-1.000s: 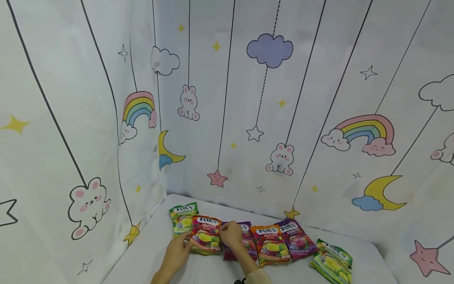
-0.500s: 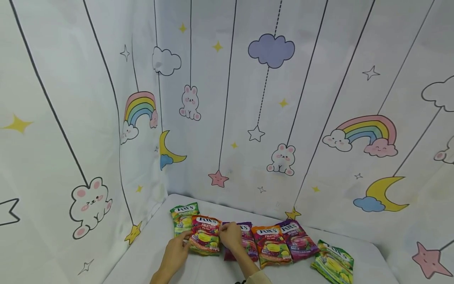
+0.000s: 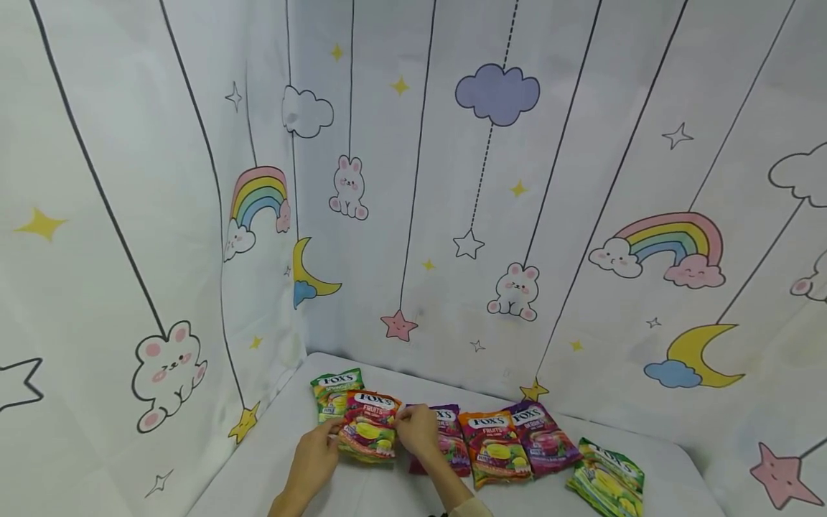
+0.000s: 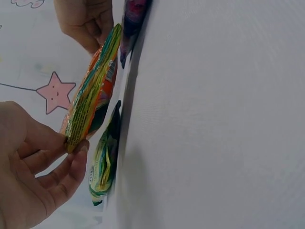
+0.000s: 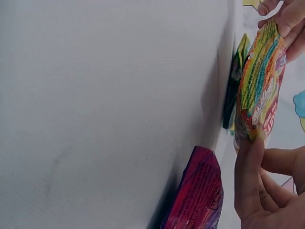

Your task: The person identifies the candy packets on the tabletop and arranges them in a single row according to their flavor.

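Between my two hands is an orange and red Fox's Fruits candy bag, raised off the table in both wrist views. My left hand pinches its left edge between thumb and fingers, as the left wrist view shows. At the opposite edge, my right hand pinches the bag between thumb and fingers. A green Fox's candy bag lies behind it on the left, partly covered. Just right of my right hand is a purple Fox's Berries bag, partly hidden by that hand and forearm.
Farther right on the white table lie another orange Fruits bag, a second purple Berries bag touching it, and a green bag set apart. A white cloth wall with cartoon prints stands behind and to the left.
The held orange bag and both hands have shifted slightly left within the scene. Both hands keep their hold on it; the other bags stay in place on the table.
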{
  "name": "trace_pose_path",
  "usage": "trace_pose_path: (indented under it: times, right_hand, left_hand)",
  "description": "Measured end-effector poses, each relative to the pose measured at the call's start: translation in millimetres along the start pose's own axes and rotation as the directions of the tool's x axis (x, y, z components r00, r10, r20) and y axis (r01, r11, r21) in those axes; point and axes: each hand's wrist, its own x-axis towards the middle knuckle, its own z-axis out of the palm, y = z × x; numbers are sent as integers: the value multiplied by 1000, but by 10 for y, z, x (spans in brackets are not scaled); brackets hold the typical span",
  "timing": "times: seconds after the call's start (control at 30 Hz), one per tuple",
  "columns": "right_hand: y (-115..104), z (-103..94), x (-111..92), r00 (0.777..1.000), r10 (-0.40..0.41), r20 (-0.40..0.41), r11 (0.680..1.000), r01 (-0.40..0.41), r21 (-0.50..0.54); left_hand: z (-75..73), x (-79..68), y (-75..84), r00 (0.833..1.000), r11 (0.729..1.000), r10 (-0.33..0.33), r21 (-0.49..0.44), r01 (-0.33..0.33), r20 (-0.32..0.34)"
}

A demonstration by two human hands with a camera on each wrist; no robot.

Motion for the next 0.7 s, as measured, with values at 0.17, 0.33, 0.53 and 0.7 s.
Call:
trace_pose_path:
  times: [0.17, 0.33, 0.53, 0.7]
  right_hand:
    - [-46, 16, -50, 999, -32, -9, 999, 32, 6]
    - [-108, 35, -97, 998, -48, -36, 999, 49, 7]
    - [-174, 46, -154, 998, -43, -35, 999, 44, 10]
    - [-246, 15, -195, 998, -63, -23, 998, 63, 15]
  left_hand:
    - [-57, -8, -10, 999, 999, -36, -8, 36, 0]
    - [-113, -24, -4, 998, 998, -63, -25, 63, 3]
    - [-183, -59, -10, 997, 997, -80, -22, 80, -7]
    - [-250, -89, -9, 996, 996, -91, -16, 91, -13]
